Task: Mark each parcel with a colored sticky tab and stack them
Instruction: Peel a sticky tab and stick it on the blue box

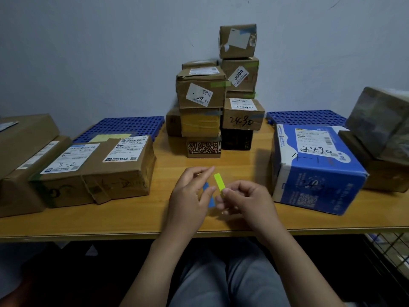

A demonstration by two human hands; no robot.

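Head view | right hand (243,201) is pinching a green tab (219,182) by its near end, near centre over the table (243,165) | left hand (189,196) is holding a blue tab (211,201) just beside it | blue box (318,176) at right is showing "2490", "4-1" | brown box (99,171) at left is showing "3-2" | stack (200,94) at far centre is showing "2490"

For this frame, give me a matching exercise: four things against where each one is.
Things:
1. yellow-green tab
2. blue tab
3. blue-and-white box
4. parcel marked 3-2

Places:
A. on the table, on the person's left
B. pinched by the right hand
C. on the table, on the person's right
D. held in the left hand

Pairs: 1-B, 2-D, 3-C, 4-A
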